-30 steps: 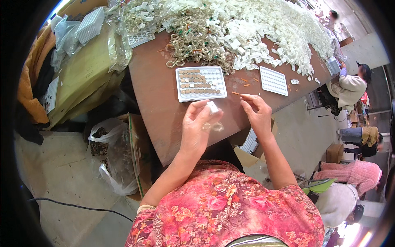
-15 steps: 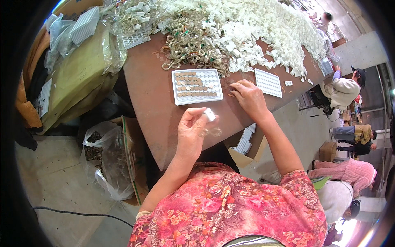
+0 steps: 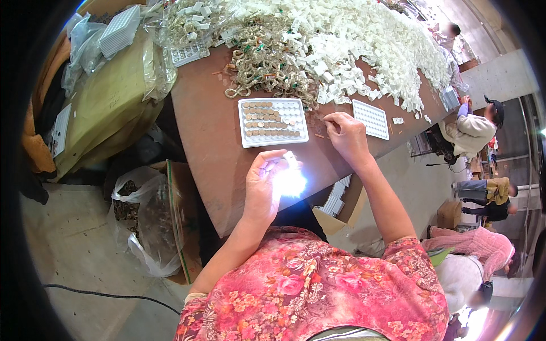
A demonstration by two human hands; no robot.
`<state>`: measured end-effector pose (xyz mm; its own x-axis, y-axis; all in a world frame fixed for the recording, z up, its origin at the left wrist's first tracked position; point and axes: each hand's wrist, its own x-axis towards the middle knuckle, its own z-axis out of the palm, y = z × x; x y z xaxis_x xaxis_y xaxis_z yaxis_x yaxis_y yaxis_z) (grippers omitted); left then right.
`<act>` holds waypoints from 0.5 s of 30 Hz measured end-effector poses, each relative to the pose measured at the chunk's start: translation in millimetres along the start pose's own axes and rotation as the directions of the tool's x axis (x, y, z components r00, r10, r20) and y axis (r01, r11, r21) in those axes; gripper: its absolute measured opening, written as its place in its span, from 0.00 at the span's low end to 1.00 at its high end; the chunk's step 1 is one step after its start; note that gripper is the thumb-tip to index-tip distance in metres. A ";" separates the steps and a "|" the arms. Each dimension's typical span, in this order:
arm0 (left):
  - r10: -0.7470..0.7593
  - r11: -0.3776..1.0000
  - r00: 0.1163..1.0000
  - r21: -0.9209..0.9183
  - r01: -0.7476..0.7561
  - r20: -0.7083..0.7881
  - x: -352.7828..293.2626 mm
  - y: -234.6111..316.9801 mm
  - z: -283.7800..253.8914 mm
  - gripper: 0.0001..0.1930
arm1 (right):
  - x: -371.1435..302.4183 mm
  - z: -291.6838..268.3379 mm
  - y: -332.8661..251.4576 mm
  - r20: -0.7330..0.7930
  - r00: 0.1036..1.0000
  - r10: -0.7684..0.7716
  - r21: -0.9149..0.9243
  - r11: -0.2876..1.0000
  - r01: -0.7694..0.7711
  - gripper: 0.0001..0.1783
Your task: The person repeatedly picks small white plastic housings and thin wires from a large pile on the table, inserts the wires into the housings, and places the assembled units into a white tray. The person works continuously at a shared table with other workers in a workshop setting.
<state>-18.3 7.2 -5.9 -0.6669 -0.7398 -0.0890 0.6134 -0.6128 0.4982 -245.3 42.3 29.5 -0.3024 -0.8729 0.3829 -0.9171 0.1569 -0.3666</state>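
My left hand (image 3: 263,179) pinches the small white battery box (image 3: 289,157) of a string light above the table's near edge. Just below that box, the string light (image 3: 289,183) shines with a white glare that hides its wire and part of my fingers. My right hand (image 3: 348,138) hovers over the brown tabletop with thumb and fingers pressed together; anything between them is too small to make out. Left of it lies a white tray (image 3: 276,143) with rows of coin-like button cells (image 3: 261,125). Beyond my right hand is another white tray (image 3: 372,120) with round pockets.
Tangled wire bundles (image 3: 267,71) and a large heap of white battery boxes (image 3: 364,48) cover the table's far side. Below the near edge stand a carton with white trays (image 3: 335,199) and a bagged box (image 3: 153,227). Several people are at the right.
The string light at my left hand has gone from unlit to glaring white. My right hand has shifted slightly right and toward me.
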 end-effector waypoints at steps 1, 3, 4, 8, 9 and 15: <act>-0.013 0.999 1.000 -0.038 0.013 -0.006 0.4 -0.1 0.5 0.11 | -0.5 -0.4 -0.2 -0.004 0.999 0.045 0.056 0.997 -0.045 0.03; -0.017 0.998 1.000 -0.058 0.016 -0.010 -0.9 0.9 1.2 0.11 | -1.8 -1.5 -0.8 0.010 0.987 0.159 0.177 0.971 -0.158 0.02; -0.024 0.997 1.000 -0.075 0.023 -0.010 -1.2 1.2 1.6 0.11 | -2.8 -2.5 -1.2 0.058 0.969 0.238 0.310 0.919 -0.244 0.02; -0.016 0.999 1.000 -0.050 0.017 0.008 -0.7 1.2 1.9 0.10 | -5.3 -9.4 -0.7 0.311 0.856 0.413 0.728 0.476 -0.494 0.04; -0.019 0.998 1.000 -0.055 0.019 0.000 -0.2 1.1 1.5 0.10 | -5.2 -10.3 -0.4 0.378 0.836 0.396 0.798 0.318 -0.512 0.05; -0.011 0.994 1.000 -0.106 0.009 -0.021 1.2 -0.8 -2.2 0.11 | 1.5 -12.0 4.7 0.490 0.783 0.382 0.739 0.295 -0.606 0.05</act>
<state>-18.7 6.1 -8.3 -0.6646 -0.7387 -0.1127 0.6489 -0.6453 0.4031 -253.1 47.3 38.6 -0.4597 -0.8504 -0.2560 0.1052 0.2341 -0.9665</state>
